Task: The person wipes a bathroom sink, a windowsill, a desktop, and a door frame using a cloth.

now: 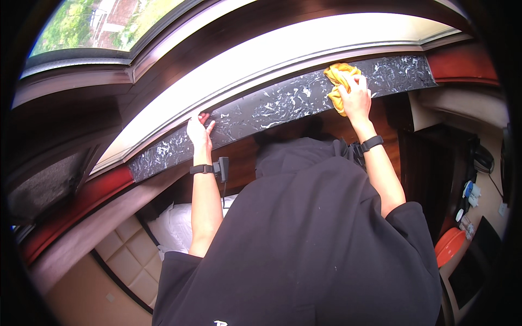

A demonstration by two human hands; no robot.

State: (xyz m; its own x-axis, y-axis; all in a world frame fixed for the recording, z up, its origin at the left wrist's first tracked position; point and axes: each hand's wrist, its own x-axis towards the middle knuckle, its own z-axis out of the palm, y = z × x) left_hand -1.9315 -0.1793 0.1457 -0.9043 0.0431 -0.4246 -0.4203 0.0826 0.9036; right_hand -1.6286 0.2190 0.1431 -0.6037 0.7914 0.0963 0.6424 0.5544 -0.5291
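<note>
A yellow cloth (pixel 337 77) lies bunched under my right hand (pixel 357 98), pressed onto the black windowsill with white marbled streaks (pixel 281 102). The fingers of that hand grip the cloth near the sill's right part. Further left, my left hand (pixel 200 131) rests by the sill's back edge, at the foot of the window frame; its fingers are apart and some are partly hidden. I see nothing in it. Each wrist wears a black strap, and a small black device sits beside the left one.
Window glass (pixel 261 53) rises behind the sill, with an opened sash (pixel 134 69) at upper left. Red trim (pixel 463 65) adjoins the sill's ends. Below left are a white pillow (pixel 175 222) and a padded headboard (pixel 136 248). An orange basin (pixel 450 246) and a black kettle (pixel 484 159) stand at right.
</note>
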